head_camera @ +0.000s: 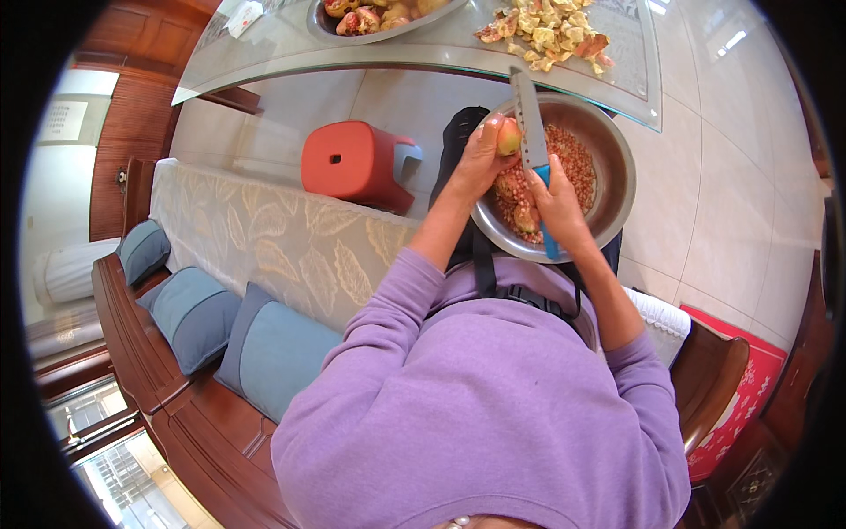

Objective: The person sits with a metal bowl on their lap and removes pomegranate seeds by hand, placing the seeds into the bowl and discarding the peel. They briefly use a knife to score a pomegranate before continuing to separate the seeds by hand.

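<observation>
My left hand (483, 157) is closed around a pomegranate (509, 137), yellow-green and pink, above the left side of a steel basin (620, 165). In my right hand (560, 202) is a knife with a blue handle and a broad, perforated steel blade (527, 112). The blade points up toward the glass table, close beside the pomegranate. The basin rests on my lap. Loose pomegranate seeds (574, 162) lie in it, and pomegranate pieces (526, 218) sit at its lower left, partly hidden by my right hand.
A glass-topped table (423, 56) stands ahead, bearing a heap of pomegranate peel (552, 33) and a metal bowl (390, 38) of pomegranates. A red plastic stool (347, 159) is left of my knees. The wooden sofa (211, 430) holds blue cushions (277, 344).
</observation>
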Demonstrator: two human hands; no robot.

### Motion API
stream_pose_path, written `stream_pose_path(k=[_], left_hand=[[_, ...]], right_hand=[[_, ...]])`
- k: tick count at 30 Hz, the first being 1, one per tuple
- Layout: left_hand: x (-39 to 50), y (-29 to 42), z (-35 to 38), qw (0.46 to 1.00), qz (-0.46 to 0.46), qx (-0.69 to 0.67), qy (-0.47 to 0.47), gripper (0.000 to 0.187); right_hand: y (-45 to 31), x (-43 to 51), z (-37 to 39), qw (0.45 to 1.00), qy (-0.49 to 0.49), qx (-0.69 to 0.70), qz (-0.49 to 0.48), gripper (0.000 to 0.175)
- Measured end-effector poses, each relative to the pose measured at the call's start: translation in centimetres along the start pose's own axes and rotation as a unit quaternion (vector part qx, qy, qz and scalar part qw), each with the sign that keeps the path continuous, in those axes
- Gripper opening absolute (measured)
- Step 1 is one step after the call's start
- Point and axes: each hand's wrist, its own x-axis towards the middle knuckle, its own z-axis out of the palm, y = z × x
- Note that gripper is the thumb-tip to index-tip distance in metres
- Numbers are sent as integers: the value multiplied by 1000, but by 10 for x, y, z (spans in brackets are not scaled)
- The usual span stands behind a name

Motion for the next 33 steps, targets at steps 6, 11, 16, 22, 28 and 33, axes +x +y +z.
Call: stream_pose_path(k=[6,11,16,22,28,33], left_hand=[[3,-8,3,999,39,26,-13,48],[8,-11,18,997,70,-36,4,46],[2,23,3,998,29,-17,-62,44],[-3,20,2,995,-10,-85,-54,42],[0,14,1,995,-27,-72,-62,40],[-4,13,8,999,15,11,-48,36]], right_hand=[[-4,-2,0,1000,19,18,14,17],[-4,-5,29,991,126,43,16,17],[-25,-17,-20,999,24,-26,-33,19],[-29,-28,-30,999,12,-33,-27,18],[-18,-36,-31,999,-34,-26,4,21],[-19,-37,-34,997,-66,14,39,28]])
